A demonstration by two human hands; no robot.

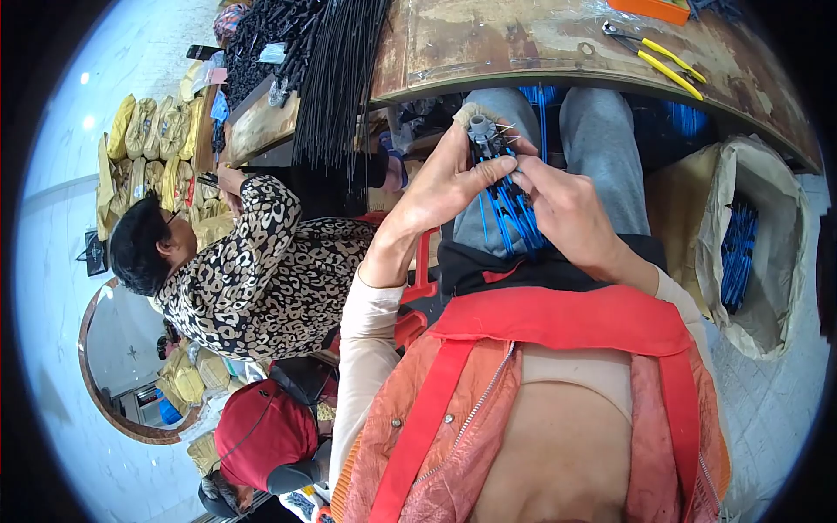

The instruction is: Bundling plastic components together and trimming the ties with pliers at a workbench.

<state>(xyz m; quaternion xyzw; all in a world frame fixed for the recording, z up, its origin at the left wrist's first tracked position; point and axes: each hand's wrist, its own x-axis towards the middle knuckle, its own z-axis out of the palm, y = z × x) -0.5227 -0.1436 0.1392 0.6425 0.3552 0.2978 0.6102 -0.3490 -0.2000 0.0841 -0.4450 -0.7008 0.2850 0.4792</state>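
Note:
Above my lap, my left hand [455,187] is closed round an umbrella frame [510,205] with a grey round hub [479,128] at its top. Black joints sit below the hub, and thin blue ribs hang down from them toward my apron. A few thin metal wire ends stick out beside the hub. From the other side, my right hand [567,205] has its fingers pinched at the black joints, close to the left thumb. The right fingertips partly hide what they grip.
Ahead is a worn wooden table [488,44] with yellow-handled pliers [667,73], an orange box [654,9] and a hanging bundle of black rods [336,96]. At right stands an open bag [776,318] holding blue ribs [739,253]. A co-worker in a patterned top [270,270] sits close at left.

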